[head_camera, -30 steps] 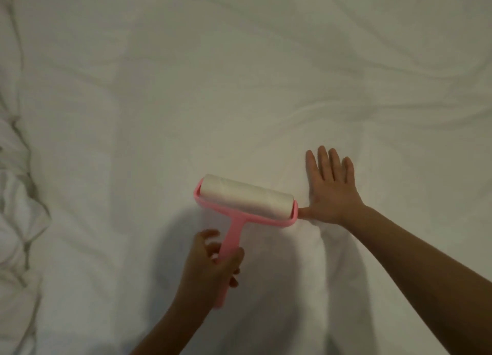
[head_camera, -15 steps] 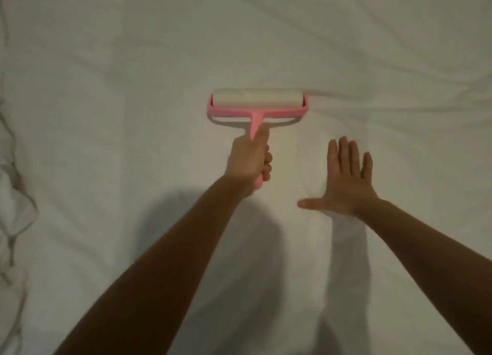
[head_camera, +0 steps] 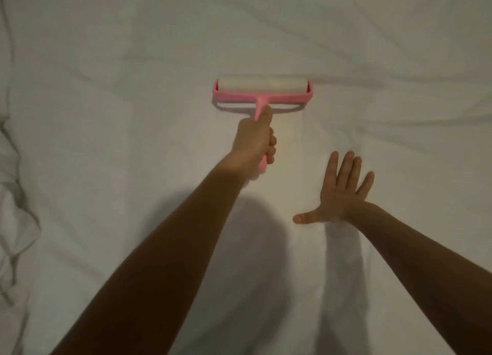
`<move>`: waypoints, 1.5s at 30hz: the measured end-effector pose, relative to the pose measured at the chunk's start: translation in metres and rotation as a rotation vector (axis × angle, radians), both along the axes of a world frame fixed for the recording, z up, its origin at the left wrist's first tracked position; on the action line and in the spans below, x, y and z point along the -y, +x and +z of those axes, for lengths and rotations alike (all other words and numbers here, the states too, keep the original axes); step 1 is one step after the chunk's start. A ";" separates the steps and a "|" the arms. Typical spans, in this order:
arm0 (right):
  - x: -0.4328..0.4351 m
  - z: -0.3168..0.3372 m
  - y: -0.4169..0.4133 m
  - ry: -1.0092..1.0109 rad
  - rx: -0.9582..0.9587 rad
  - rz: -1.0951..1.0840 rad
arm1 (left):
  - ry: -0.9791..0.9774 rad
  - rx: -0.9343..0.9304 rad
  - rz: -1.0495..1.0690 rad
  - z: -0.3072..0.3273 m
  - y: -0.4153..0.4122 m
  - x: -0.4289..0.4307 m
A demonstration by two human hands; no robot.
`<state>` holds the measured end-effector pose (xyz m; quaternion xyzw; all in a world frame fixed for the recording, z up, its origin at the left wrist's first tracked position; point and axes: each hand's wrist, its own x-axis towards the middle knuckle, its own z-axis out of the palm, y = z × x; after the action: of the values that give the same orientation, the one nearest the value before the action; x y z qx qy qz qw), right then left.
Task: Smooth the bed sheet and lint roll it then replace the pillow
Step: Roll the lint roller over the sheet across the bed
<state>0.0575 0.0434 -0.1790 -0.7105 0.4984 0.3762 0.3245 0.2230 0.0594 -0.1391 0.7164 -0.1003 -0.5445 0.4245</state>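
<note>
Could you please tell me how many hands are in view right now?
2. The left hand grips the handle of the pink lint roller at centre; the right hand lies flat, fingers spread, on the bed sheet to its right. Nothing suggests another is hidden.

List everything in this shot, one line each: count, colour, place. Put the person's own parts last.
bed sheet: one, white, fills the frame, creased at upper right
lint roller: one, pink frame and handle with a white roll, lying on the sheet above centre, handle pointing toward the person
crumpled bedding: one bunch, white, along the left edge
left hand: one, grips the roller's handle, arm stretched out from bottom left
right hand: one, flat on the sheet with fingers spread, right of the handle and nearer the person than the roll
</note>
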 end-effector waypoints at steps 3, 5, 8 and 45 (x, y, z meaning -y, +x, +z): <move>0.001 0.000 0.003 0.000 -0.019 0.001 | 0.066 -0.042 0.024 0.001 -0.009 -0.034; 0.002 -0.001 0.002 -0.001 -0.031 0.018 | 0.149 -0.090 0.043 0.006 -0.026 -0.086; 0.002 0.000 0.003 0.006 -0.051 0.037 | 0.186 -0.130 0.049 0.008 -0.038 -0.117; 0.120 -0.013 0.068 -0.843 0.410 -0.079 | 0.172 0.049 0.244 0.009 0.041 -0.052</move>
<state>0.1255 -0.0765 -0.1923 -0.8206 0.5598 -0.0199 0.1134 0.2637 0.1111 -0.1298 0.7702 0.0243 -0.4776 0.4221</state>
